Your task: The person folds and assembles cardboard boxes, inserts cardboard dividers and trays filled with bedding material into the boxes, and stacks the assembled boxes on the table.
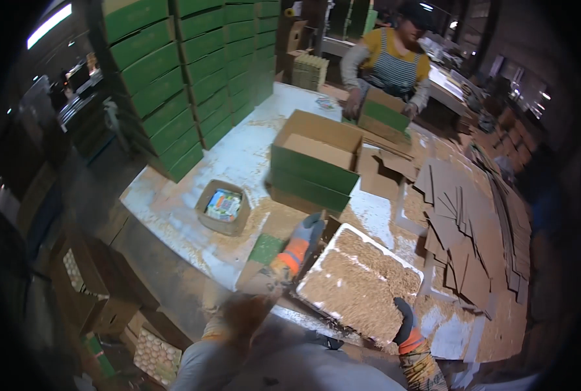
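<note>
In front of me a white tray (420, 273), probably foam, is heaped with tan husks or shavings (359, 288). My right hand (407, 322), in a grey and orange glove, grips its near right side, thumb over the rim. My left hand (302, 242), gloved alike, is by a brown cardboard flap (330, 228) at the tray's left side; its fingertips are partly hidden, so I cannot tell how firmly it holds. Beneath my left forearm lies a cardboard piece with a green patch (266, 249). Beyond both hands stands an open green and brown carton (312, 171).
Left of the carton, a small box (222, 225) holds printed packets. Stacked green cartons (148, 63) rise at the back left. Flat cardboard pieces (461, 229) cover the right side. Across the table a person (393, 63) handles a green box (383, 117). Eggs (156, 357) sit low left.
</note>
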`<state>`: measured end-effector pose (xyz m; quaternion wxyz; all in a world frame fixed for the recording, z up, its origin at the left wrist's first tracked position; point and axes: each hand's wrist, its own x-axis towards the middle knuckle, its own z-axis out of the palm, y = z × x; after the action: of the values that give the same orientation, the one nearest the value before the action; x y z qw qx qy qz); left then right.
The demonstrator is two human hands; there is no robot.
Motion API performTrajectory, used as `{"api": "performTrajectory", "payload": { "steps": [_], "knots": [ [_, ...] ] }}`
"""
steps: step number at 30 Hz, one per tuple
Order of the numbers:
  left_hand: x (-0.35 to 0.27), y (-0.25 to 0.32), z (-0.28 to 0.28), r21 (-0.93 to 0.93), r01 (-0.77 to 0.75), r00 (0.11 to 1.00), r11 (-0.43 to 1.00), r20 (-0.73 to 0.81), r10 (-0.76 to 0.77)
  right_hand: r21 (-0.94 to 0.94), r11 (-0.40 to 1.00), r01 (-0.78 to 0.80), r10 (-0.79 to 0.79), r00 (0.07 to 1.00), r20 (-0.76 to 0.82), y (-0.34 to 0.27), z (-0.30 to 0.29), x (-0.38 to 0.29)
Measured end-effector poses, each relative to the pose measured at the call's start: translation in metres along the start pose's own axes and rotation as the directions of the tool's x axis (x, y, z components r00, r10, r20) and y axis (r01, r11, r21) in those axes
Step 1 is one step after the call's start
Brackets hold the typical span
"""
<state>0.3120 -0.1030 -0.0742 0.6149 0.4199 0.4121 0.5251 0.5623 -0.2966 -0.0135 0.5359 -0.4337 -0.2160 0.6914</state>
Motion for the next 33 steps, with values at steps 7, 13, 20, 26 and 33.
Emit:
{"api": "performTrajectory", "payload": {
  "steps": [7, 13, 20, 26, 33],
  "knots": [
    [0.006, 0.002, -0.020, 0.275, -0.127, 0.980, 0.953, 0.183, 0.078, -0.669, 0.722, 0.175, -0.395, 0.898, -0.192, 0.020, -0.035, 0.079],
    [0.059, 0.025, -0.230, 0.839, -0.024, 0.910, 0.544, -0.207, 0.360, -0.909, -0.317, 0.269, -0.495, 0.771, 0.401, -0.029, 0.007, 0.090],
    [0.106, -0.025, -0.341, 0.952, 0.147, 0.953, -0.270, -0.063, 0.295, -0.863, -0.491, 0.118, -0.122, 0.972, 0.202, -0.018, 0.022, 0.110],
    [0.089, -0.009, -0.345, 0.943, 0.333, 0.898, -0.025, -0.309, 0.314, -0.944, 0.267, 0.196, -0.483, 0.874, 0.045, -0.130, -0.026, 0.123],
    [0.062, 0.053, -0.236, 0.555, -0.263, 0.775, 0.790, -0.366, 0.515, -0.795, 0.030, -0.606, -0.597, 0.626, -0.501, -0.152, -0.159, 0.224]
  ]
}}
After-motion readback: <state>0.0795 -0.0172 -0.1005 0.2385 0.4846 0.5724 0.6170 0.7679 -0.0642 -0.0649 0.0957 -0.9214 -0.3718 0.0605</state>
